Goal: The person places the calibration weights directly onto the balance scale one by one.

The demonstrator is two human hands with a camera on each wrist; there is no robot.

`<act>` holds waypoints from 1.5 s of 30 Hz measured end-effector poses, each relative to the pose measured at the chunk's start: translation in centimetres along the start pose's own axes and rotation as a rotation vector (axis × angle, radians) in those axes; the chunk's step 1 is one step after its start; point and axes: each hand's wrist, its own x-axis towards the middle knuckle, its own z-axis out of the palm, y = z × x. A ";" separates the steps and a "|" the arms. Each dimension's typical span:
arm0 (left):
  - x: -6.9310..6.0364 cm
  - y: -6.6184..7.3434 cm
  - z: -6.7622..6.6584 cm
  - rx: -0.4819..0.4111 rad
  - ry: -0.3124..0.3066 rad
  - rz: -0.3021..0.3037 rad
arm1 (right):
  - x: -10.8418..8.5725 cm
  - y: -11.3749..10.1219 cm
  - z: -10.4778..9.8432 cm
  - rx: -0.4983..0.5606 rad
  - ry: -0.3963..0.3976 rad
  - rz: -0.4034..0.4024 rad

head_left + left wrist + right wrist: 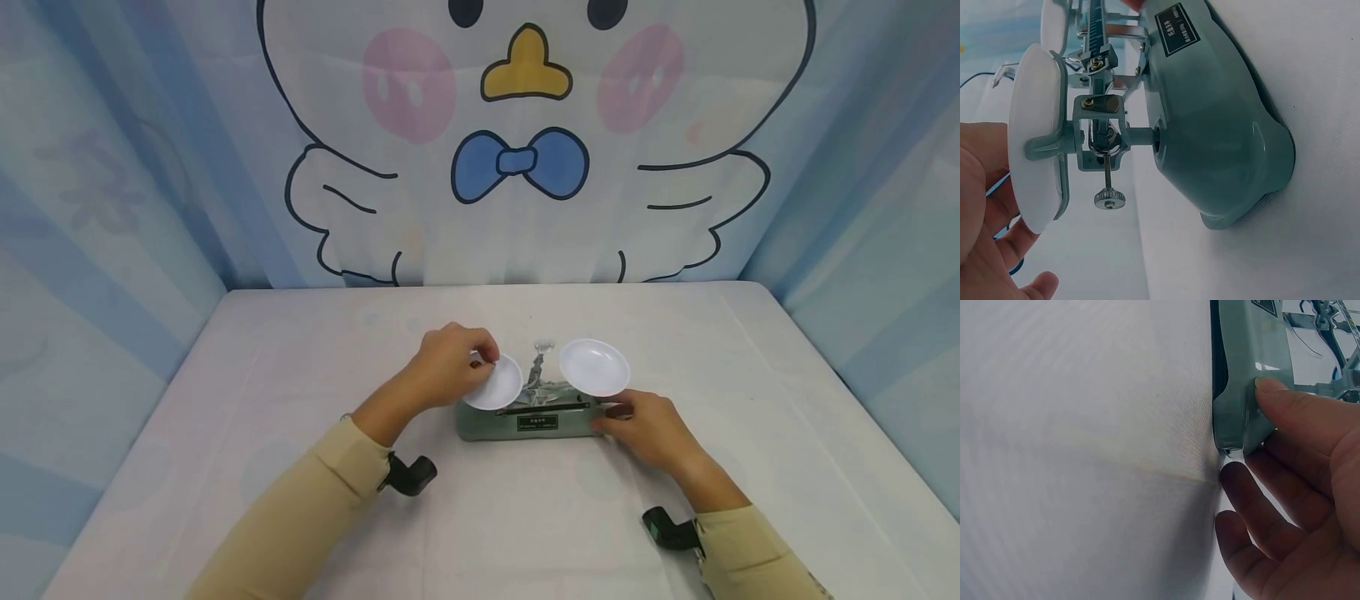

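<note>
A green balance scale [537, 423] stands on the table, its dark label facing front. Over its left white pan [505, 387], which sits lower than the right white pan [595, 367], is my left hand [452, 362]. That hand's fingers bend at the pan, thumb and forefinger close together; whether they pinch anything is hidden. In the left wrist view, one finger [1017, 240] lies at the pan's rim. My right hand [651, 429] grips the right end of the base, its thumb [1285, 403] on the front side and other fingers round the end.
A white cloth covers the table [247, 400]. A curtain with a cartoon figure [520, 167] hangs behind, and blue curtains [862, 275] flank both sides. Black devices are strapped at the left wrist [411, 476] and right wrist [670, 531].
</note>
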 end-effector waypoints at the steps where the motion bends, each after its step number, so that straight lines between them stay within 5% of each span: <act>1: 0.0 0.0 0.1 0.005 0.001 0.006 | 0.0 0.0 0.0 -0.001 0.001 -0.001; 34: -0.2 0.1 0.7 0.025 0.054 0.008 | 0.1 -0.1 0.0 0.007 -0.002 -0.024; 45: -1.9 -0.2 -1.3 -0.036 0.051 0.000 | 0.0 -0.1 -0.1 0.001 -0.004 -0.009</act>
